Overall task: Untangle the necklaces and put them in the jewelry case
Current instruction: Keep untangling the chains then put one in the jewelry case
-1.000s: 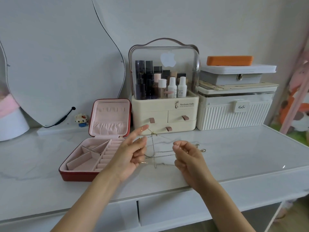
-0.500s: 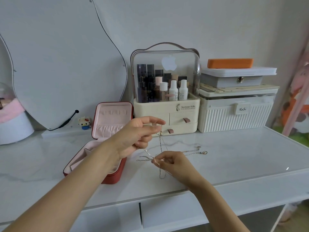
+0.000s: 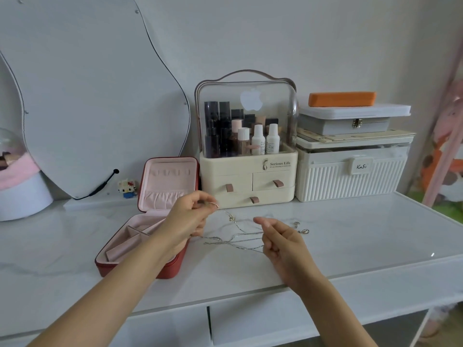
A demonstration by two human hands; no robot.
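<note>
Head view: a person's left hand [image 3: 189,216] is raised over the open case [image 3: 140,246], thumb and fingers curled and pinching one end of the necklaces [image 3: 235,240] near a small ring-like piece at the fingertips. The fine silver chains run in several crossing strands from that pinch rightward, low over the white table [image 3: 350,236], to the right hand [image 3: 280,242], whose curled fingers hold the other end of the bundle. A small pendant hangs on a strand between the hands, and two clasps or charms (too small to tell which) lie on the table just beyond the right hand. The case, red outside and pink inside, sits at the left with its lid [image 3: 169,186] standing upright and its divided tray partly hidden by the left forearm. Behind the hands stands a cream organizer [image 3: 248,181] with a clear dome over bottles and three small drawers. A ribbed white box [image 3: 350,176] stands to its right, stacked with a grey box and an orange block. A curved mirror [image 3: 87,96] leans on the wall at left, a small toy [image 3: 127,187] at its foot
</note>
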